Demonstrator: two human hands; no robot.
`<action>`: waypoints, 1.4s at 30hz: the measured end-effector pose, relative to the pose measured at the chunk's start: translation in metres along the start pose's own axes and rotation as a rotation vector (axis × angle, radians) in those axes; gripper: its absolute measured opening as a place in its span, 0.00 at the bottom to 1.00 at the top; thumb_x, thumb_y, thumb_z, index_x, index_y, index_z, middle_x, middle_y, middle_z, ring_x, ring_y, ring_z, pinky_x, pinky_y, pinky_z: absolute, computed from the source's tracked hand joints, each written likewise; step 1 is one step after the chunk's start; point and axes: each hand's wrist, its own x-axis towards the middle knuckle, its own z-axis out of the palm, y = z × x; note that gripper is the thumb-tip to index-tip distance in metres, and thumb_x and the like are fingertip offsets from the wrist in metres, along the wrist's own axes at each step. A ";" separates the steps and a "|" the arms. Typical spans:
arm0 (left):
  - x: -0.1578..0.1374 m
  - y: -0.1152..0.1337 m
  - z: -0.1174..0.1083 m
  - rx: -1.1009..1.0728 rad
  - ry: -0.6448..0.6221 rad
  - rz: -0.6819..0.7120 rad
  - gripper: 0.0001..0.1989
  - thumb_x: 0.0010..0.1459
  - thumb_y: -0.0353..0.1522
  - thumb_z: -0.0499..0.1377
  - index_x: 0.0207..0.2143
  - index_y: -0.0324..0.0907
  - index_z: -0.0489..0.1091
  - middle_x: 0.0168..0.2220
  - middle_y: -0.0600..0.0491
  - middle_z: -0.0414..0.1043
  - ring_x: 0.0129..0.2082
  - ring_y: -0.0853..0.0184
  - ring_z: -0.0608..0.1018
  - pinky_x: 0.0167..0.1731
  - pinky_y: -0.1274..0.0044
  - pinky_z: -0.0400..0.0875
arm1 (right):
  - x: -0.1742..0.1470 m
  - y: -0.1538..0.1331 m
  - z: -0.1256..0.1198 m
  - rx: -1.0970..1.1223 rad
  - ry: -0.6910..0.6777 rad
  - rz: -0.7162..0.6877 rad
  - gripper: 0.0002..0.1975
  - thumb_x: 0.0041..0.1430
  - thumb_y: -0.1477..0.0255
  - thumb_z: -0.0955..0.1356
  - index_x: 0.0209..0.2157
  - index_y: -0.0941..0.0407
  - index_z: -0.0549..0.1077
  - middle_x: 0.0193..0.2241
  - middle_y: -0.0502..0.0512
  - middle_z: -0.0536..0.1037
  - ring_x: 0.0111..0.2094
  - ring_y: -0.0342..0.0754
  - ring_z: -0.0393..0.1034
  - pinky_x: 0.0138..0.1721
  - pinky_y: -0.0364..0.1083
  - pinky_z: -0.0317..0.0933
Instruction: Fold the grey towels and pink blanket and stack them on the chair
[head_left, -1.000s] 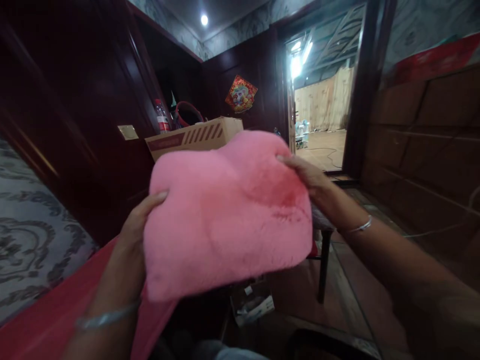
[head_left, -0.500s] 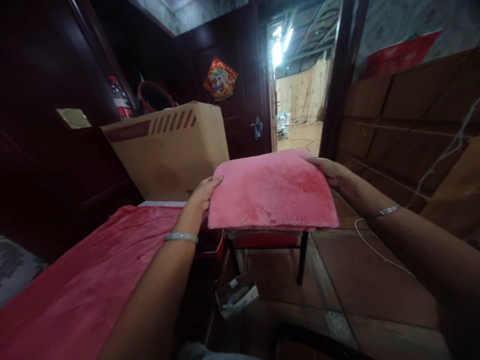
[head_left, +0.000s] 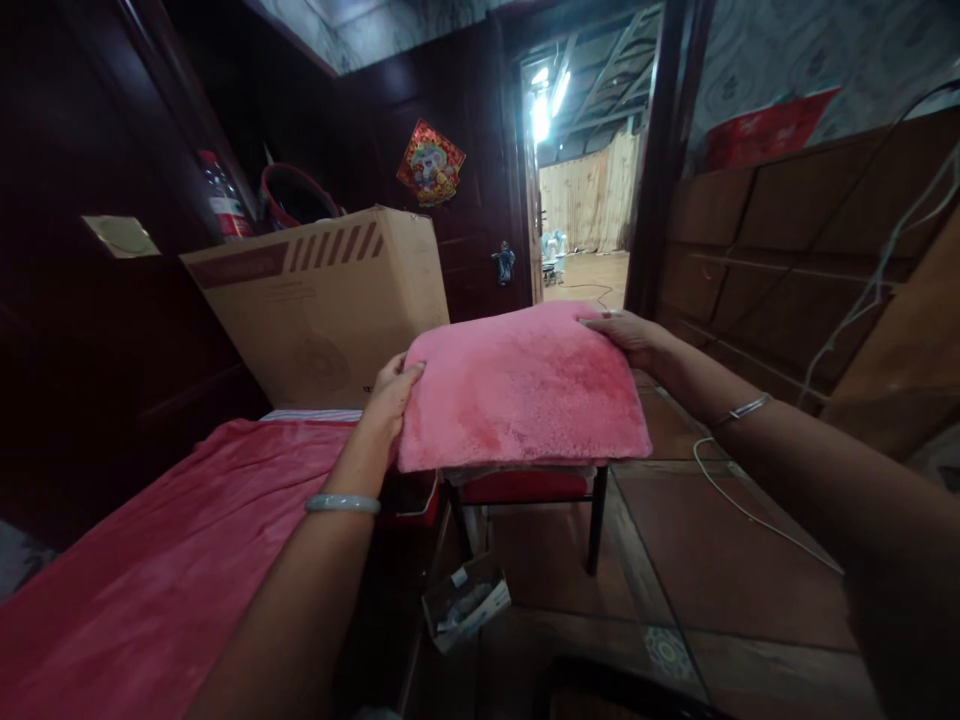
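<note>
A pink plush rectangle, like a seat cushion or folded fleece (head_left: pixel 521 390), is held up between my two hands, over a chair with a red seat (head_left: pixel 525 487). My left hand (head_left: pixel 394 395) grips its left edge, thumb on top and fingers partly hidden behind. At the far right corner, my right hand (head_left: pixel 626 338) pinches it with the thumb above; the fingers beneath are out of sight. Some pale material shows under the near edge, and I cannot tell whether the pink piece touches the seat.
On the left lies a bed with a pink blanket (head_left: pixel 180 540), a large cardboard box (head_left: pixel 322 310) at its far end. A small open box (head_left: pixel 466 603) sits on the tiled floor. Stacked cartons (head_left: pixel 802 230) line the right wall. A white cable (head_left: pixel 757 515) crosses the floor. Beyond is an open doorway (head_left: pixel 585 200).
The view has turned slightly right, so everything sits a little further left. Both hands keep their hold on the pink piece, which looks much the same.
</note>
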 end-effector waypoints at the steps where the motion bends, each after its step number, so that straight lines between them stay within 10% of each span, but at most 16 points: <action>1: -0.003 -0.001 -0.002 -0.001 -0.028 -0.031 0.13 0.48 0.31 0.66 0.39 0.41 0.76 0.45 0.46 0.79 0.47 0.59 0.77 0.52 0.69 0.71 | 0.002 0.002 0.000 -0.043 0.010 0.027 0.07 0.58 0.74 0.70 0.39 0.62 0.76 0.25 0.56 0.77 0.25 0.45 0.70 0.32 0.47 0.70; 9: -0.008 -0.002 -0.006 0.036 0.039 -0.043 0.19 0.51 0.35 0.66 0.45 0.39 0.74 0.50 0.39 0.74 0.52 0.53 0.76 0.55 0.62 0.68 | 0.004 -0.004 -0.011 -0.828 0.241 -0.440 0.29 0.57 0.65 0.71 0.59 0.61 0.71 0.44 0.66 0.79 0.48 0.63 0.73 0.54 0.62 0.63; 15: -0.009 0.021 0.014 0.796 0.089 0.442 0.36 0.56 0.39 0.62 0.66 0.44 0.59 0.70 0.38 0.50 0.70 0.42 0.52 0.67 0.51 0.45 | -0.006 -0.028 0.042 -1.063 -0.027 -0.862 0.29 0.64 0.56 0.67 0.63 0.51 0.67 0.63 0.60 0.67 0.65 0.64 0.56 0.66 0.63 0.49; 22: -0.005 0.003 0.038 1.238 -0.287 0.549 0.41 0.57 0.53 0.58 0.69 0.50 0.55 0.71 0.44 0.50 0.71 0.42 0.48 0.67 0.49 0.41 | 0.007 -0.005 0.058 -1.182 -0.340 -0.717 0.36 0.60 0.44 0.65 0.64 0.47 0.66 0.63 0.58 0.67 0.63 0.66 0.60 0.64 0.65 0.51; 33: -0.005 -0.013 0.032 1.288 -0.278 0.558 0.40 0.60 0.55 0.54 0.70 0.49 0.52 0.72 0.46 0.49 0.71 0.48 0.51 0.67 0.53 0.49 | 0.000 0.001 0.059 -1.332 -0.308 -0.732 0.38 0.63 0.42 0.59 0.66 0.51 0.65 0.63 0.58 0.68 0.63 0.63 0.62 0.63 0.62 0.55; 42: -0.069 -0.051 -0.077 1.341 -0.245 0.365 0.35 0.66 0.45 0.52 0.71 0.48 0.47 0.73 0.46 0.46 0.72 0.52 0.49 0.68 0.54 0.49 | 0.003 0.006 0.049 -1.334 -0.315 -0.695 0.40 0.63 0.44 0.58 0.65 0.56 0.66 0.58 0.67 0.72 0.57 0.68 0.68 0.57 0.66 0.60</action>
